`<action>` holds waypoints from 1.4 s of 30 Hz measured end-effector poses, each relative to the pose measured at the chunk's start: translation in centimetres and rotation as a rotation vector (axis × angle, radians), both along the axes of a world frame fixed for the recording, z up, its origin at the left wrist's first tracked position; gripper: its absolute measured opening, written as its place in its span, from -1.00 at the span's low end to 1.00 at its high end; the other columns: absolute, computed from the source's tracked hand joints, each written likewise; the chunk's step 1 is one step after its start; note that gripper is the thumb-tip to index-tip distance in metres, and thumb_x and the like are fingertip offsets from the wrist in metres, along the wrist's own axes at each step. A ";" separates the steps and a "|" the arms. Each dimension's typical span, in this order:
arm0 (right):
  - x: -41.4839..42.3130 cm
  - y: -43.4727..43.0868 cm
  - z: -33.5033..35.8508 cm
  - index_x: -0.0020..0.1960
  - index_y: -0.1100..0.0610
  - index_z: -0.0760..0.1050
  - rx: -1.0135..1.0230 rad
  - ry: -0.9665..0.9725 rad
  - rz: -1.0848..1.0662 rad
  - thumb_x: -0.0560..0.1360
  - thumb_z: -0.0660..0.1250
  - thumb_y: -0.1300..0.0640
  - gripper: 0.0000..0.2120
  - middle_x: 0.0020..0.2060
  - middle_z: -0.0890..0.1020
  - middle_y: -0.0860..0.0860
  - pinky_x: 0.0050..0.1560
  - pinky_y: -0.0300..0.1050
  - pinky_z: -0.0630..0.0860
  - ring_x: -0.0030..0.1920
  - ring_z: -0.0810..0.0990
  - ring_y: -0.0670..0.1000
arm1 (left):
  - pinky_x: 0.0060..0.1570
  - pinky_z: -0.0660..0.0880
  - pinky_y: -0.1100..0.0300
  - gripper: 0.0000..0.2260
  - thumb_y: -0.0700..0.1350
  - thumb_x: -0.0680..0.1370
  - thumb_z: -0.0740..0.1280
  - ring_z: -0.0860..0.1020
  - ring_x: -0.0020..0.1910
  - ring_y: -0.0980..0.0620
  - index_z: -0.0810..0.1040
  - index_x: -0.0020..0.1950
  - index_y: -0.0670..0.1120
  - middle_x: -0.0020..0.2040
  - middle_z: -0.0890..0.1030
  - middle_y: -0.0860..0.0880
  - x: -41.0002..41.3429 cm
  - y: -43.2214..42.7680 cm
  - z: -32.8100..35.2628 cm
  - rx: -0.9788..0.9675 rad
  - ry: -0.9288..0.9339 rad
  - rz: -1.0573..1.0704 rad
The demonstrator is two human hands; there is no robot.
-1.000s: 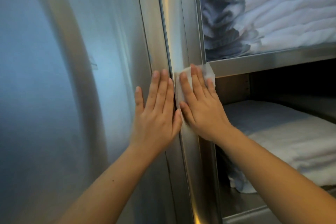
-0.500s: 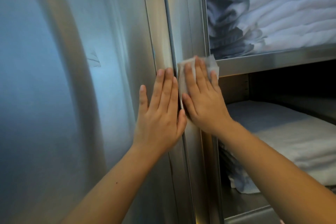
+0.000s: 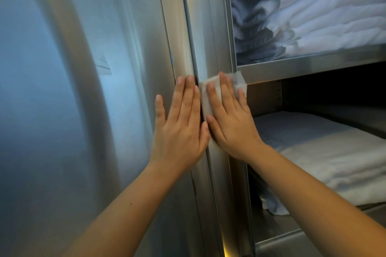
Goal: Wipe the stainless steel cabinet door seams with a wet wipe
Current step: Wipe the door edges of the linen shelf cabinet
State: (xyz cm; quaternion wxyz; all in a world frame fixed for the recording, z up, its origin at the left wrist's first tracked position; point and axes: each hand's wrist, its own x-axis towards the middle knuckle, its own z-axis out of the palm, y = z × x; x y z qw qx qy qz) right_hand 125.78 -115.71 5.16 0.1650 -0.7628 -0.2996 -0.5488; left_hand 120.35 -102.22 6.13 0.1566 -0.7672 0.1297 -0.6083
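Note:
The stainless steel cabinet door [image 3: 100, 110] fills the left of the head view. Its vertical seam [image 3: 193, 44] runs down the middle, beside a steel frame post [image 3: 211, 33]. My right hand [image 3: 229, 123] presses a white wet wipe [image 3: 211, 92] flat against the post just right of the seam, fingers straight. The wipe's upper corner sticks out past my fingers at the shelf's edge. My left hand [image 3: 179, 129] lies flat on the door's right edge, fingers straight, touching the seam and holding nothing.
To the right, the cabinet stands open with two steel shelves. Folded white towels [image 3: 313, 16] are piled on the upper shelf [image 3: 313, 64], and a white folded stack [image 3: 325, 152] lies on the lower one. A small dent [image 3: 103, 67] marks the door.
My right hand has slid the wipe a little upward along the post, to the level of the upper shelf's edge. My left hand stays flat on the door.

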 end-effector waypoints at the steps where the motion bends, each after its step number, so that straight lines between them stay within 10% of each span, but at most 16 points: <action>1: 0.1 0.0 0.9 0.47 0.17 -0.06 -0.001 -0.007 -0.003 0.58 -0.07 -0.03 -0.47 0.47 0.02 0.24 0.44 0.03 -0.14 0.49 -0.04 0.16 | 0.39 -0.05 -0.19 -0.47 0.00 0.59 -0.01 0.09 0.48 -0.15 0.14 0.48 -0.27 0.48 0.16 -0.24 0.0 0.0 0.0 -0.002 -0.002 0.004; 33: -0.2 -0.4 -16.4 0.50 0.14 -0.28 -0.039 0.065 0.006 0.59 0.00 0.02 -0.37 0.44 -0.02 0.24 0.47 0.02 -0.21 0.49 -0.14 0.11 | 0.41 -0.12 -0.13 -0.40 0.11 0.59 0.02 -0.18 0.49 -0.07 0.03 0.48 -0.25 0.46 0.03 -0.22 -1.4 -0.1 -12.9 -0.010 0.124 0.088; 42: -1.6 -1.2 -23.6 0.51 0.14 -0.27 -0.087 0.196 0.040 0.58 0.02 0.05 -0.37 0.42 0.05 0.28 0.45 0.02 -0.14 0.49 -0.16 0.11 | 0.40 -0.24 -0.12 -0.37 0.13 0.60 -0.01 -0.30 0.47 -0.08 -0.17 0.49 -0.21 0.48 -0.37 -0.15 -2.4 0.3 -15.7 0.053 0.230 0.160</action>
